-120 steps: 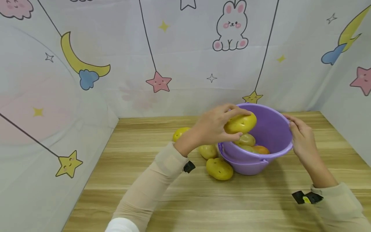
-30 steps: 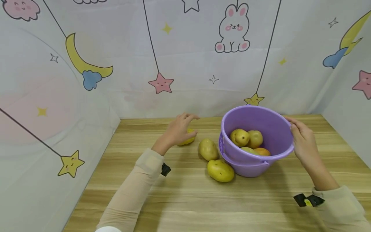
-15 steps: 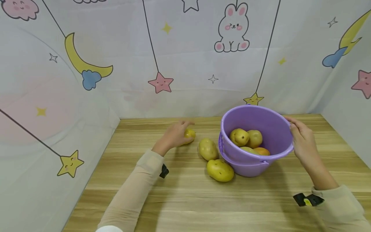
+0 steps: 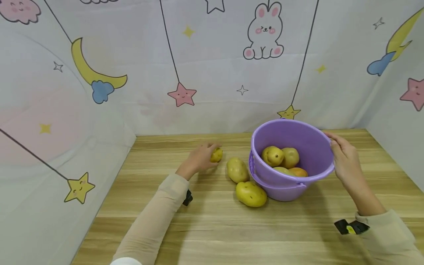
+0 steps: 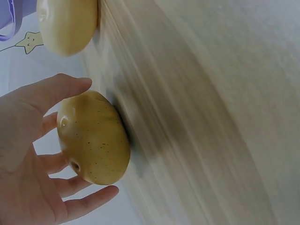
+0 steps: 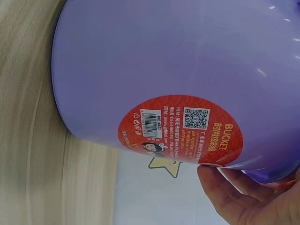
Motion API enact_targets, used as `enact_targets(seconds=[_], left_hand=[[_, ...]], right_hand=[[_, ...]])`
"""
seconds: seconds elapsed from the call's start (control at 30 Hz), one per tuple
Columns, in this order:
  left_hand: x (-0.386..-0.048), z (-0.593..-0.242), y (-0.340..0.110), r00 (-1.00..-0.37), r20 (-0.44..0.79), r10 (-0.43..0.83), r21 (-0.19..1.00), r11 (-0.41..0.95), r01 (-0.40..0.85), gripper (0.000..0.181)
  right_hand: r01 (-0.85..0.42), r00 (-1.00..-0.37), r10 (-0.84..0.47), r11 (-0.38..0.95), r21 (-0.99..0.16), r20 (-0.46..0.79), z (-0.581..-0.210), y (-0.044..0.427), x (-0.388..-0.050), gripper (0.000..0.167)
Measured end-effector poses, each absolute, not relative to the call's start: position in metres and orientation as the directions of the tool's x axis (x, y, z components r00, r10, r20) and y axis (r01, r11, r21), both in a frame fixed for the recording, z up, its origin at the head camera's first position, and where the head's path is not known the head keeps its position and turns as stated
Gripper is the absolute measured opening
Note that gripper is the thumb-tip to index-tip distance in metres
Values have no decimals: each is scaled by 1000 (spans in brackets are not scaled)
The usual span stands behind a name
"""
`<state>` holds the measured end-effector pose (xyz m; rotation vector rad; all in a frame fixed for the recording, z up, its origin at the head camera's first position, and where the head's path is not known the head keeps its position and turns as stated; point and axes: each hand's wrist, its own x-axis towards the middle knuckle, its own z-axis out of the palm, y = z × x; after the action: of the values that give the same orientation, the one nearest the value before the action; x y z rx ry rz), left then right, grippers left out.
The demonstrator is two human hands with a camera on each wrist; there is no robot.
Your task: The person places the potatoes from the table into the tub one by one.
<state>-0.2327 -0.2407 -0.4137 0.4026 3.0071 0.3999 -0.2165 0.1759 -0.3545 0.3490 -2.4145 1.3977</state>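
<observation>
Head view: left hand (image 4: 200, 157) is curving around a yellow oval potato (image 4: 216, 155) on the wood-grain table (image 4: 218, 235), firm hold can't tell; right hand (image 4: 346, 158) is gripping the purple plastic bucket's (image 4: 313, 154) rim.

Over the desk (image 4: 205, 232), the person's left hand (image 4: 199, 158) is partly hiding a yellow potato (image 4: 216, 155) from me, thumb and fingers (image 4: 207, 147) standing to either side of it. The right hand (image 4: 347, 156) is gripping the rim of a purple bucket (image 4: 285, 192), where yellowish potatoes (image 4: 272, 156) and something orange (image 4: 299, 172) are lying. Two more potatoes (image 4: 251, 194) are sitting just left of it, and behind, a white cloth (image 4: 215, 55) is showing a winking rabbit (image 4: 264, 33), a moon (image 4: 83, 69) and stars (image 4: 182, 95).
</observation>
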Motion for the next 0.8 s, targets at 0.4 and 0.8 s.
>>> enact_targets(seconds=[0.4, 0.8], left_hand=[[-232, -418, -245, -962, -58, 267, 253, 936, 244, 70], [-233, -422, -250, -963, -19, 269, 278, 927, 253, 68]], right_hand=[[-376, -914, -54, 485, -789, 402, -354, 176, -217, 42], [-365, -916, -52, 512, -777, 397, -356, 177, -217, 42]])
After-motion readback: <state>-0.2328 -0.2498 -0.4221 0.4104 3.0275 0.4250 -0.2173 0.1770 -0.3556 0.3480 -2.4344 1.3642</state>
